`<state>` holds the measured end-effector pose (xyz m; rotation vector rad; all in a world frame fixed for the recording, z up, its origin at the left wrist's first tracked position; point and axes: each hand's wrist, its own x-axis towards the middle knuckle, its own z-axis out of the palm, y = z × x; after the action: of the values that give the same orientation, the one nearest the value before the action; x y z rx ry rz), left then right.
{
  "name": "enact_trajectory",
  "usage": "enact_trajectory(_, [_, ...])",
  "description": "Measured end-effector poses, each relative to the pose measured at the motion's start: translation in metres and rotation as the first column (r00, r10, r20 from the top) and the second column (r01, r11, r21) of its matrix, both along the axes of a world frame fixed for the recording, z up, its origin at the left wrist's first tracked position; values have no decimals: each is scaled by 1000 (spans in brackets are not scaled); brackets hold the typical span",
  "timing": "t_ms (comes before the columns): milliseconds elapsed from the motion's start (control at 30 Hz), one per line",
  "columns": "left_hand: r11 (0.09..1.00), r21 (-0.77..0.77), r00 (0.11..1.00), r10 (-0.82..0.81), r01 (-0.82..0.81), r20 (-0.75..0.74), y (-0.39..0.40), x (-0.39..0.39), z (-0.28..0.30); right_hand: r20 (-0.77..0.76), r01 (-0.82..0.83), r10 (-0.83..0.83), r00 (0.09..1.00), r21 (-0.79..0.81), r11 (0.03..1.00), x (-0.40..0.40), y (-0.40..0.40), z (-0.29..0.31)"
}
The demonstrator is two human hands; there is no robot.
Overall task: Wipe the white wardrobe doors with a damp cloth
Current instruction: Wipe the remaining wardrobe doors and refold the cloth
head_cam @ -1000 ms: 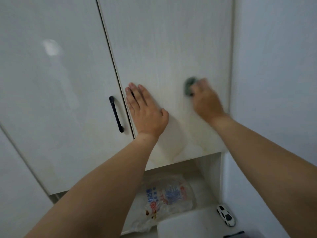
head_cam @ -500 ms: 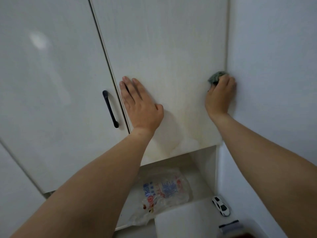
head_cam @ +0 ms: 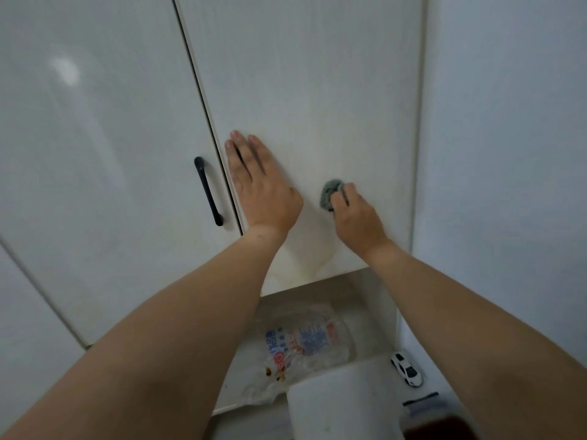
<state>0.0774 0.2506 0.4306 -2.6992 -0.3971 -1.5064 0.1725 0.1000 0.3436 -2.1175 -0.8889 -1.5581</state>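
Observation:
Two white wardrobe doors fill the view: the left door [head_cam: 95,154] with a black handle [head_cam: 208,192], and the right door [head_cam: 317,90]. My left hand [head_cam: 260,188] lies flat, fingers straight, against the right door beside the gap between the doors. My right hand [head_cam: 355,217] grips a small bunched grey-green cloth [head_cam: 330,193] and holds it against the lower middle of the right door. Faint yellowish stains mark that door's bottom part.
A pale wall [head_cam: 508,154] adjoins the right door's edge. Below the door is an open shelf holding a printed plastic bag [head_cam: 301,344]. A white toy car [head_cam: 408,371] sits lower right, near a white surface [head_cam: 343,404] and a dark item [head_cam: 421,400].
My right hand with the cloth swept right to the door's edge by the wall, then back left and down to the door's lower middle. My left hand stayed flat on the door.

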Motion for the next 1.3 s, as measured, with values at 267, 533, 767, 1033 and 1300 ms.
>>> enact_trajectory(267, [953, 70, 947, -302, 295, 113, 30, -26, -18, -254, 102, 30, 967, 492, 864, -7, 11, 26])
enact_trajectory(533, [905, -12, 873, -408, 426, 267, 77, -69, -38, -58, -313, 319, 946, 90, 945, -71, 80, 32])
enact_trajectory(767, [909, -49, 874, -381, 413, 303, 98, -72, 20, 121, -242, 234, 965, 59, 968, -97, 151, 128])
enact_trajectory(1033, [903, -171, 918, -376, 394, 129, 98, -77, -88, -1, -305, 305, 952, -31, 952, -82, 150, -24])
enact_trajectory(1300, [820, -500, 903, -401, 279, -155, 94, -95, -156, -313, -381, 283, 907, -318, 868, -96, 123, -96])
